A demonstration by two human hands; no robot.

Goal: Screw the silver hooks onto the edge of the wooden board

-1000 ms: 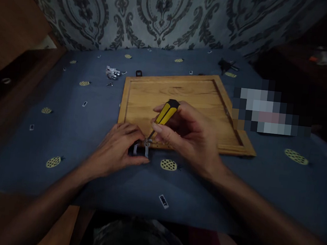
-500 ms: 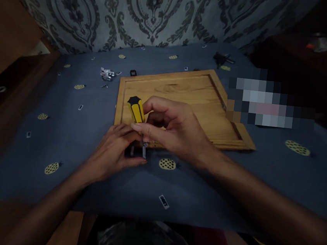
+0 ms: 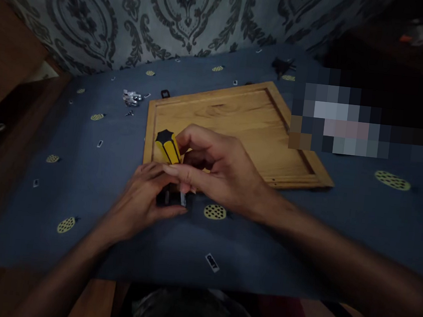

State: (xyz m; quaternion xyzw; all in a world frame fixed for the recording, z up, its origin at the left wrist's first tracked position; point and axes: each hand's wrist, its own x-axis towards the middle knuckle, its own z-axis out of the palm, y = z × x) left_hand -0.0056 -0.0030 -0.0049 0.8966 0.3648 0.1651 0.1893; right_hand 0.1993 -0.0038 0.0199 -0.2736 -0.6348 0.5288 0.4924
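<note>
My right hand (image 3: 217,172) is closed round a yellow and black screwdriver (image 3: 168,147), its handle tilted up to the left and its tip down at the near left corner of a wooden panel (image 3: 237,126). My left hand (image 3: 145,197) pinches a small metal hinge (image 3: 177,199) against that corner, on the blue patterned cloth (image 3: 81,175). The screwdriver's tip is hidden behind my fingers.
A small pile of metal hardware (image 3: 131,97) and a loose screw lie on the cloth beyond the panel's far left corner. A dark object (image 3: 282,65) sits at the far right by the patterned wall. Wooden furniture stands at the left. A blurred patch covers the right.
The screwdriver's handle has swung from leaning right to leaning left. Both hands stayed at the panel's corner while the view shifted slightly.
</note>
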